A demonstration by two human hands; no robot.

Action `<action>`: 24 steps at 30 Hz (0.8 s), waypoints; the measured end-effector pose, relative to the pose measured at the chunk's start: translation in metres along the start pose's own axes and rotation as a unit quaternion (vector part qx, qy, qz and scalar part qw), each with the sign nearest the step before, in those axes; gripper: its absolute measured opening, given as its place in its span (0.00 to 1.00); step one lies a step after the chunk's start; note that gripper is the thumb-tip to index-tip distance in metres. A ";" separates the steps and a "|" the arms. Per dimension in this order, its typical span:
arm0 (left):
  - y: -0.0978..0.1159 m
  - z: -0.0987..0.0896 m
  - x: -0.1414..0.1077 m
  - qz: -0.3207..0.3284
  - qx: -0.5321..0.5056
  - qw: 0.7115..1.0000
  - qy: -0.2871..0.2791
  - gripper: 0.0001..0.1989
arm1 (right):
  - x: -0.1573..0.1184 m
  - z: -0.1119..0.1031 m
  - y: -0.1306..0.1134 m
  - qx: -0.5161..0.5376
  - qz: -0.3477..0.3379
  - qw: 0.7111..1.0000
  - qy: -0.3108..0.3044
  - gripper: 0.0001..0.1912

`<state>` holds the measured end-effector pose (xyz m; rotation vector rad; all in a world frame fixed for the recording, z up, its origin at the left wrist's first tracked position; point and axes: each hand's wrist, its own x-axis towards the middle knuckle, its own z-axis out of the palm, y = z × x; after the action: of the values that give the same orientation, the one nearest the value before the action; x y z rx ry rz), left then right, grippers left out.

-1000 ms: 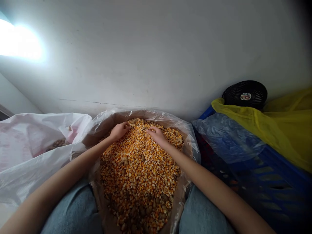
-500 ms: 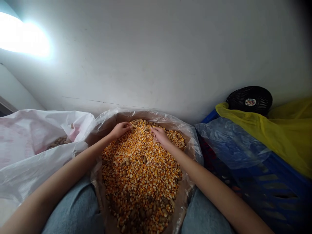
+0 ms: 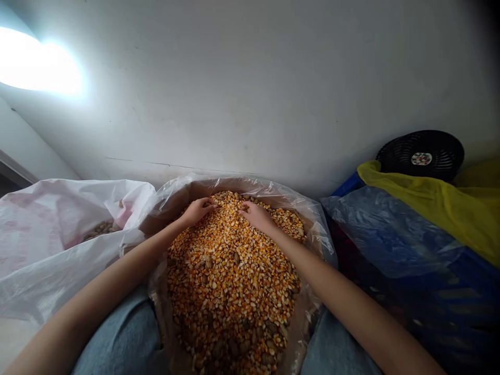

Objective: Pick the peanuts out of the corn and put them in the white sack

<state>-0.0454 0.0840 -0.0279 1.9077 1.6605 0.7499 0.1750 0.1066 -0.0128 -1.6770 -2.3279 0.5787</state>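
Observation:
Yellow-orange corn kernels (image 3: 222, 271) fill a large clear plastic-lined bag (image 3: 318, 234) between my knees. Several unshelled peanuts (image 3: 236, 258) lie among the kernels, with more near the bag's front. At the back left of the heap, my left hand (image 3: 199, 210) rests on the corn, its fingers bent together; what they hold, if anything, is too small to make out. Across a narrow strip of kernels, my right hand (image 3: 255, 215) touches the heap with curled, pinched fingers, and its contents are also too small to tell.
A white sack (image 3: 78, 203) with peanuts (image 3: 102, 229) inside stands at the left. On the right are a blue crate (image 3: 461, 307), clear plastic (image 3: 394, 224), yellow mesh (image 3: 433, 203) and a black fan (image 3: 424, 156). The wall (image 3: 234, 94) rises close behind the bag.
The view has shifted slightly, so the bag and crate sit further right. My right hand's fingers have curled in more, and both hands remain at the back of the corn.

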 end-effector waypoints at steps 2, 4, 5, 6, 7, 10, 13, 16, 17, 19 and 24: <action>-0.003 -0.001 -0.001 0.031 0.013 0.999 -0.028 0.16 | -0.001 -0.002 0.005 0.002 -0.003 1.000 -0.008 0.17; -0.004 -0.001 -0.002 0.040 -0.001 0.999 -0.026 0.15 | -0.001 -0.001 0.010 0.007 -0.008 1.000 0.003 0.16; -0.003 -0.001 -0.003 0.028 -0.025 0.999 -0.009 0.15 | 0.000 -0.001 0.012 0.011 -0.009 1.000 0.013 0.15; -0.003 -0.002 -0.003 0.006 -0.062 0.998 0.011 0.15 | 0.000 0.000 0.013 0.017 -0.009 1.000 0.023 0.14; -0.002 -0.002 -0.004 -0.022 -0.115 0.993 0.028 0.16 | 0.000 0.001 0.014 0.027 -0.006 0.999 0.032 0.13; -0.001 -0.009 -0.004 -0.113 -0.352 0.929 0.028 0.14 | 0.000 0.002 0.016 0.108 0.016 0.993 0.050 0.11; -0.002 -0.019 -0.003 -0.160 -0.544 0.824 -0.010 0.09 | -0.002 -0.003 0.015 0.312 0.052 0.948 0.037 0.10; -0.004 -0.026 -0.002 -0.163 -0.590 0.791 -0.018 0.07 | -0.003 -0.012 0.015 0.553 0.076 0.830 -0.015 0.09; -0.005 -0.027 -0.002 -0.165 -0.584 0.795 -0.013 0.08 | -0.003 -0.014 0.016 0.608 0.080 0.789 -0.030 0.09; -0.006 -0.025 -0.002 -0.173 -0.543 0.822 0.007 0.10 | -0.003 -0.018 0.017 0.672 0.087 0.734 -0.048 0.10; -0.010 -0.015 -0.002 -0.086 -0.139 0.980 0.114 0.11 | -0.005 -0.016 0.013 0.684 0.096 0.720 -0.062 0.15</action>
<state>-0.0635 0.0833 -0.0240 1.5095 1.7229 1.0994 0.1945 0.1086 -0.0038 -1.0146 -0.9796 1.8420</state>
